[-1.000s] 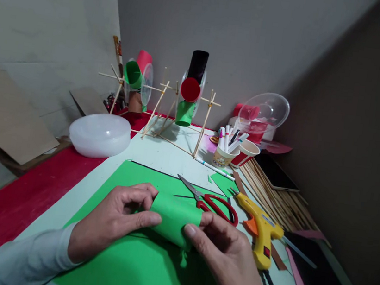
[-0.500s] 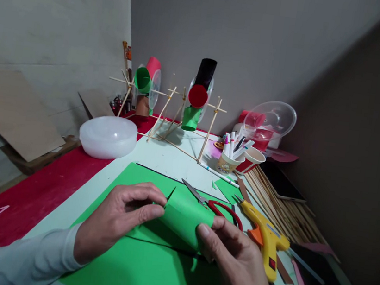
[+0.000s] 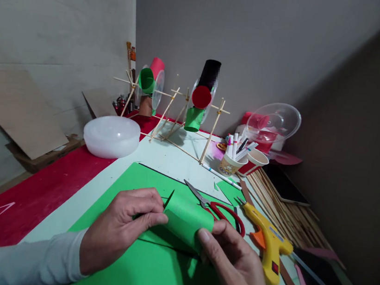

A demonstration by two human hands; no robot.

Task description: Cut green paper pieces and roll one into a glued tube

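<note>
Gripping unmarked green paper roll, left hand, right hand.

Pale green table with a red strip along its left side.
On it lie 1 large green paper sheet, red-handled scissors, a yellow glue gun, a white plastic bowl, 2 paper cups of markers, a bundle of wooden sticks and a stick frame.
</note>
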